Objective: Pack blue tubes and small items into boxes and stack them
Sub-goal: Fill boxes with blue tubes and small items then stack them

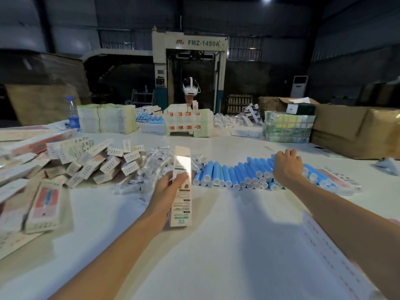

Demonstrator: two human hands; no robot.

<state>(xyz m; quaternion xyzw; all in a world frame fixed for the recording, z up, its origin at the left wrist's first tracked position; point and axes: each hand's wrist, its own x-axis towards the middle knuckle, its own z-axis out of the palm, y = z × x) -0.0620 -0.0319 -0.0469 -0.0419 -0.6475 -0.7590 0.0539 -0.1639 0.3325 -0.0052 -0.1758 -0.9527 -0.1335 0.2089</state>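
Observation:
My left hand (167, 189) grips a long white printed box (181, 187), held upright over the middle of the white table (216, 245). A row of blue tubes (233, 174) with white caps lies piled to the right of it. My right hand (286, 165) reaches onto the far right part of that pile, fingers curled down over the tubes; whether it holds one is hidden. A heap of small clear-wrapped items (147, 167) lies just behind the box. Packed boxes (93, 159) are heaped at the left.
Flat box blanks (43, 204) lie at the near left and more (337, 263) at the near right. Bundles of cartons (108, 118), a water bottle (73, 115) and brown cardboard cases (355, 131) line the far side. Another person (190, 92) works opposite.

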